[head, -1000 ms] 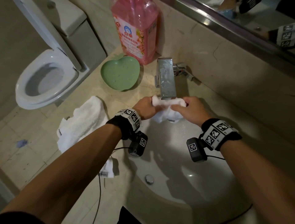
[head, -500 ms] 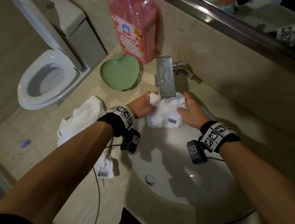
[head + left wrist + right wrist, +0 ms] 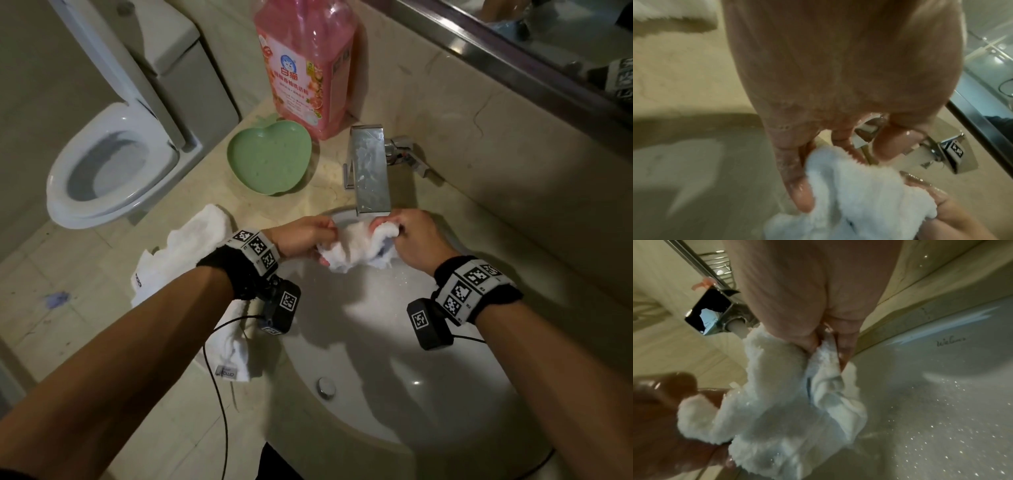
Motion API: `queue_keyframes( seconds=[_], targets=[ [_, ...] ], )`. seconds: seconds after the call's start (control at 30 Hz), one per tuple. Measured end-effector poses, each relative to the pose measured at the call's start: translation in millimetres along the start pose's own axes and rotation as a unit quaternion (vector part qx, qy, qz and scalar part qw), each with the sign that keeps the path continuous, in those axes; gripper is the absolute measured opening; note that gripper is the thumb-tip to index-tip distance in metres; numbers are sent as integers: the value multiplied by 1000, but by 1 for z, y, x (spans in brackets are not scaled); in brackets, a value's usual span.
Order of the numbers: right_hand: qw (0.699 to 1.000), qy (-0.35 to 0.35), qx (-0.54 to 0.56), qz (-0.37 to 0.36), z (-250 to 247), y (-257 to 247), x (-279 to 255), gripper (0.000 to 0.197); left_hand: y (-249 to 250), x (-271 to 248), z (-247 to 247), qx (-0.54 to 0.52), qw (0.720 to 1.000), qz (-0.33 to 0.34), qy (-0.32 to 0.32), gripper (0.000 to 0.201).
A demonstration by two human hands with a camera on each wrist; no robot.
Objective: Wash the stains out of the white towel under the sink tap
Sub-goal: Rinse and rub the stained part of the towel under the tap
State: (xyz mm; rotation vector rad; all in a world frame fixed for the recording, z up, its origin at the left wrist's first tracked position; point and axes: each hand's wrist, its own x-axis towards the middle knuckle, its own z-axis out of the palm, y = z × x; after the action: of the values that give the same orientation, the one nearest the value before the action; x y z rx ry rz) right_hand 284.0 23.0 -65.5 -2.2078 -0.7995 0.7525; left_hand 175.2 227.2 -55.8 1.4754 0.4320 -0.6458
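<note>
A small wet white towel (image 3: 352, 245) hangs bunched just under the spout of the chrome tap (image 3: 370, 171), over the white sink basin (image 3: 394, 349). My left hand (image 3: 301, 236) grips its left end and my right hand (image 3: 411, 236) pinches a fold at its right end. In the left wrist view my wet fingers (image 3: 799, 191) curl round the towel (image 3: 859, 194). In the right wrist view my thumb and fingers (image 3: 844, 344) pinch the towel (image 3: 781, 402) below the tap (image 3: 715, 316). Droplets speckle the basin (image 3: 941, 402). No stain is visible.
A second white towel (image 3: 191, 253) lies on the beige counter (image 3: 164, 428) left of the sink. Behind it sit a green heart-shaped dish (image 3: 270, 157) and a pink detergent bottle (image 3: 308, 65). A toilet (image 3: 109, 164) stands at far left; a mirror edge (image 3: 513, 51) runs at upper right.
Both hands bunched the towel, spread it open half a second ago, then drew it tight again under the spout, the right hand now pinching a raised fold.
</note>
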Motion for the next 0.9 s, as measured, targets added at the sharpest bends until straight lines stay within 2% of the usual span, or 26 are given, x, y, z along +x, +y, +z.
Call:
queue_keyframes(
  seconds=[0.03,0.07,0.13,0.2,0.23,0.27,0.37,0.53,0.67,0.77,0.9],
  targets=[
    [1000,10,2,13,-1,-1,0,44,2,1,1,-16,1000,-13,-9,16],
    [999,18,14,27,-1,-1,1,43,4,3,2,13,1000,-21,-2,19],
    [998,21,39,44,-1,-3,1,38,4,8,1,164,986,-6,40,20],
    [999,10,30,43,-3,-7,-1,37,2,16,0,294,952,-7,86,51],
    [999,0,13,41,-3,-10,-2,39,3,19,2,326,941,-14,89,65],
    [999,-10,-8,39,-4,-13,-5,39,3,23,5,360,929,-16,84,70],
    [999,-34,-5,28,-6,-21,-14,35,8,28,10,442,894,4,74,54],
    [994,-45,63,71,-13,-17,-14,26,13,21,5,422,898,59,107,52],
    [996,-24,8,86,-6,-13,-3,55,13,12,1,423,892,115,114,45],
    [995,-70,-4,78,8,-9,7,41,11,6,-2,401,903,120,93,33],
    [992,-77,-62,79,17,-10,18,32,1,-7,-9,332,936,114,26,25]
  ],
)
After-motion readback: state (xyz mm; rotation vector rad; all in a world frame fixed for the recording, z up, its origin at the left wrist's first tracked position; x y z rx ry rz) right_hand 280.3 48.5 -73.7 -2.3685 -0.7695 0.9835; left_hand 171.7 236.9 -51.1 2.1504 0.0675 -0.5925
